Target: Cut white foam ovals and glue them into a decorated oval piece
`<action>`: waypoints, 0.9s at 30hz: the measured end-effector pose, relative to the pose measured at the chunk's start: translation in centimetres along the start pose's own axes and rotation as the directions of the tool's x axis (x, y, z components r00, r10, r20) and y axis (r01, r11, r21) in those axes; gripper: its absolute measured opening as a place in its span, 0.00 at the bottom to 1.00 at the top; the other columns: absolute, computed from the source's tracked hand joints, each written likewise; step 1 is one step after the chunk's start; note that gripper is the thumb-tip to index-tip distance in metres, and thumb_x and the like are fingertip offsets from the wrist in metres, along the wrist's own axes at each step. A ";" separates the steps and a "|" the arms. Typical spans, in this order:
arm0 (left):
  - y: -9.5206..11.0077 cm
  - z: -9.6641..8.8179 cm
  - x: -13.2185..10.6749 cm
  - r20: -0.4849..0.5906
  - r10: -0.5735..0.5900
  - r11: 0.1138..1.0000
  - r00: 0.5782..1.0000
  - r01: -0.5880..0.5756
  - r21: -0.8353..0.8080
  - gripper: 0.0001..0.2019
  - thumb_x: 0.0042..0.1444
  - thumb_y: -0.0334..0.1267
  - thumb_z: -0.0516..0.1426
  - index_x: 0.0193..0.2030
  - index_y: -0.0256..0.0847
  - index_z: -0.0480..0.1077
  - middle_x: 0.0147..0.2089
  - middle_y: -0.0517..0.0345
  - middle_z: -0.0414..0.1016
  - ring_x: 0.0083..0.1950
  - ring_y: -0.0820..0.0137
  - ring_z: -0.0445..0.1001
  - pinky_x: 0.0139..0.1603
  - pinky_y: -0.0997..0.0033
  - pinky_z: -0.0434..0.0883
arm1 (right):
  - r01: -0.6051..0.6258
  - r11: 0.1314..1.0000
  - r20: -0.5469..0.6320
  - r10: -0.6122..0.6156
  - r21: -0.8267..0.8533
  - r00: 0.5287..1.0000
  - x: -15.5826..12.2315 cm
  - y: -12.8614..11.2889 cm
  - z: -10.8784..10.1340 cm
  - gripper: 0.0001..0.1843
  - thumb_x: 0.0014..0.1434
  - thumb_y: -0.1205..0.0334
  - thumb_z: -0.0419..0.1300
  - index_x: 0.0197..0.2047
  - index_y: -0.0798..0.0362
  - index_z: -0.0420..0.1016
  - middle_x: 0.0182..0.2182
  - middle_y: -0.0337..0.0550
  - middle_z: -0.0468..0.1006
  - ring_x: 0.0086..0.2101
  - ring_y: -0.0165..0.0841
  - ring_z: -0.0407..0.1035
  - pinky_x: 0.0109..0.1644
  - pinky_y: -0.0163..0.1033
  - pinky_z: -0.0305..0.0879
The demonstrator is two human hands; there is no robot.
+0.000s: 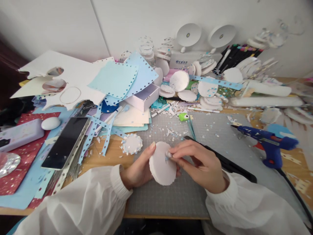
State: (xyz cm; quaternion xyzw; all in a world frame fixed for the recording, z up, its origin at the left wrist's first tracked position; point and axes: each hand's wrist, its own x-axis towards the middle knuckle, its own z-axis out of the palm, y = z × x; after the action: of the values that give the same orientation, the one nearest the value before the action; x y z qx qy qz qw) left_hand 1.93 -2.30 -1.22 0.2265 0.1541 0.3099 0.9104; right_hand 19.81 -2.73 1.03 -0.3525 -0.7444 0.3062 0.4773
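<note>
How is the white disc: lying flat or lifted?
Lifted: the left hand holds the white disc tilted above the grey mat, the right hand touching its face.

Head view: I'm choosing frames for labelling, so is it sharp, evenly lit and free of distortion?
Head view: the light is soft and even, with only faint shadows; the disc held between the left hand and right hand is sharp; wide-angle stretch bends the edges, and the clutter at upper right is smeared.
</note>
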 end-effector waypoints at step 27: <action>0.0 0.0 0.1 -0.022 -0.008 0.999 1.000 0.006 -0.047 0.29 0.53 0.60 0.55 0.50 0.35 0.71 0.45 0.46 0.77 0.50 0.54 0.73 0.53 0.58 0.64 | 0.262 0.959 0.061 -0.257 -0.107 0.964 0.2 -0.3 -0.2 0.17 0.55 0.81 0.55 0.41 0.52 0.74 0.36 0.48 0.80 0.39 0.35 0.74 0.40 0.42 0.75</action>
State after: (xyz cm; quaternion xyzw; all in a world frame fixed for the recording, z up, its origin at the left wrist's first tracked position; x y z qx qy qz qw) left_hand 2.00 -2.25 -1.20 0.2008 0.1577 0.3128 0.9148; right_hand 19.85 -2.70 1.40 -0.2714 -0.8113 0.2058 0.4751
